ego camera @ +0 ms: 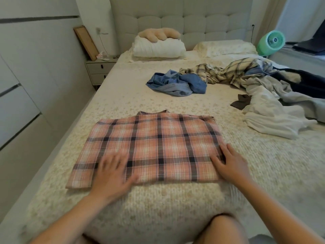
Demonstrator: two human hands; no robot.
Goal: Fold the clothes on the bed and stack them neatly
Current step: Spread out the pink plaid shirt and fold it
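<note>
Soft, even daylight, brightest at upper right. Shadows faint. No glare. Wide-angle lens bends the wall (35,85) and bed (263,173) edges outward. Left hand (112,175) smeared by motion blur; right hand (232,166) sharper. Far corners slightly soft.

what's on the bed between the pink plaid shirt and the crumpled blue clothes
Nothing. In the head view only bare bedspread lies between the pink plaid shirt and the blue clothes.
</note>
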